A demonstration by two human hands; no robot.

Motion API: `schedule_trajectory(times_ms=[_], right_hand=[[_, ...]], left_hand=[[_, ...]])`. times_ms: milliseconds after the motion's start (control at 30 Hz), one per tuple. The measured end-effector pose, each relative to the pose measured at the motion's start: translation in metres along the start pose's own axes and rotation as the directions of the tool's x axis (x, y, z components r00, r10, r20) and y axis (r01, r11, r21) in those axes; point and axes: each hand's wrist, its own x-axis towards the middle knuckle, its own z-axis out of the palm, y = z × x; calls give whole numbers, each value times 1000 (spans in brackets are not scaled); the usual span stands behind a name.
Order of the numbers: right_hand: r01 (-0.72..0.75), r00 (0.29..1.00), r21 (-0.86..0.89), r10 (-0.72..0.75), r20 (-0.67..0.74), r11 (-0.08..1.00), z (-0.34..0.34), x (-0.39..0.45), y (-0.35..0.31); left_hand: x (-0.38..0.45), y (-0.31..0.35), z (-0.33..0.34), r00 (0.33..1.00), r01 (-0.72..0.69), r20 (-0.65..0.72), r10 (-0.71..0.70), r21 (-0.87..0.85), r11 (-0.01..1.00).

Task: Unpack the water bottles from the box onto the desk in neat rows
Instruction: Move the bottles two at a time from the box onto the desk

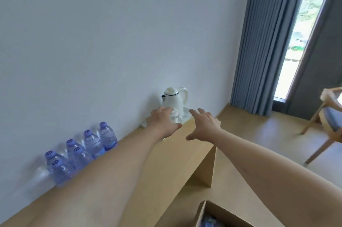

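With six bottles [79, 152] in two rows along the bench's [166, 162] wall edge, both the left hand [163, 123] and right hand [203, 125] reach empty and spread-fingered toward the kettle [174, 97] at the far end, probably clearing room before returning to the box [218, 213].

A long pale wooden desk [166, 162] is running along the wall — six water bottles [81, 151] are standing in two rows against its back edge, a white kettle [174, 97] sitting on a tray [186, 115] toward the far end.
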Motion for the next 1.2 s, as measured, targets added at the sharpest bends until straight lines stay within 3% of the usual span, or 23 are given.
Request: schedule_trajectory(times_ms=[267, 533, 867, 1200], right_hand=[[-260, 963, -21, 261, 69, 965, -14, -43, 165], [-390, 897, 7, 379, 228, 921, 18, -69, 291], [-518, 766, 4, 462, 447, 855, 104, -104, 365], [-651, 585, -14, 514, 628, 759, 236, -128, 401]], left_hand=[[25, 148, 100, 973, -174, 165, 159, 77, 982], [21, 222, 217, 922, -157, 379, 83, 168, 973], [4, 220, 329, 830, -143, 557, 23, 172, 975], [-12, 151, 463, 692, -161, 719, -59, 233, 959]])
